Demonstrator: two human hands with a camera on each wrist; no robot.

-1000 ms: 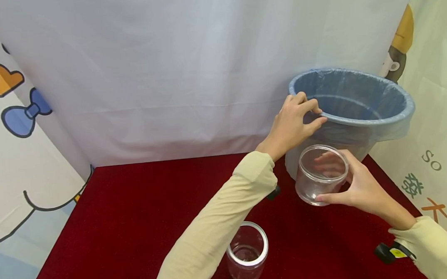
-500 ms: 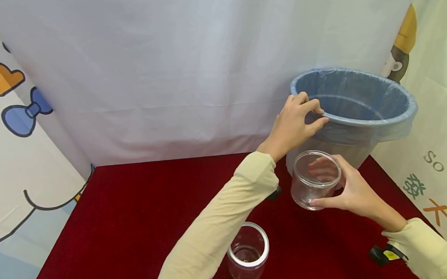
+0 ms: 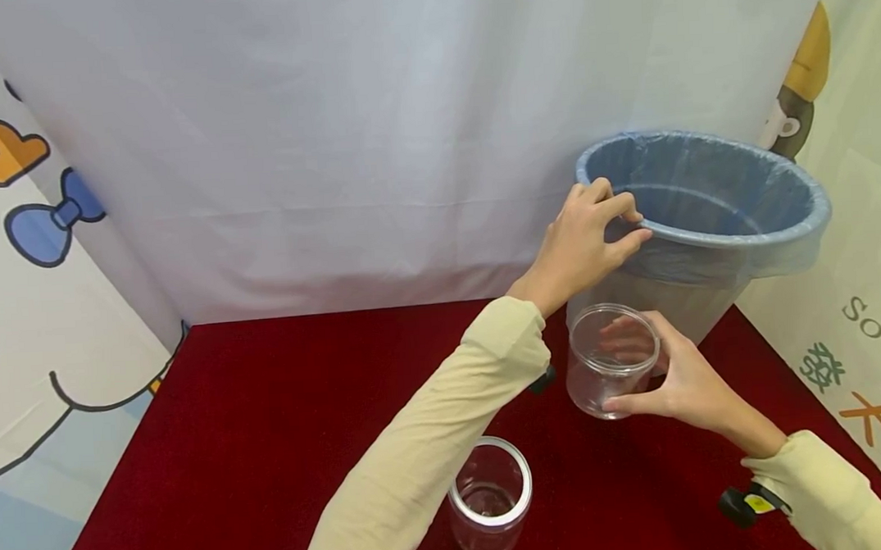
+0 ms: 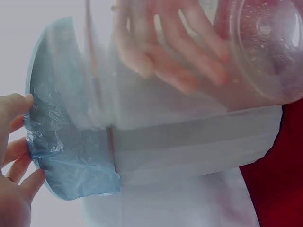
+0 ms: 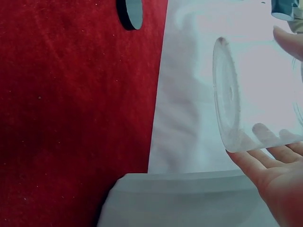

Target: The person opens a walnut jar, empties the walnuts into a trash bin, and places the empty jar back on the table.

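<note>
My left hand (image 3: 575, 240) grips the near left rim of a trash bin (image 3: 734, 240) lined with a thin blue bag (image 4: 71, 161). Its thumb and fingers pinch the bagged edge. A clear, lidless plastic jar (image 3: 601, 391) is in my right hand (image 3: 685, 383), held from its right side just in front of the bin. The thumb lies low on the near wall and the other fingers show through the far wall. In the right wrist view, the jar's round base (image 5: 227, 99) faces left. The jar looks empty.
A second clear jar (image 3: 489, 539) with a white ring around its mouth stands on the red tablecloth (image 3: 284, 421), partly behind my left sleeve (image 3: 426, 448). A pale curtain (image 3: 376, 146) hangs behind the table, and a printed cloth (image 3: 853, 249) borders the right side.
My right hand and the jar have shifted left and slightly down in the head view. My left hand keeps its hold on the bin's rim.
</note>
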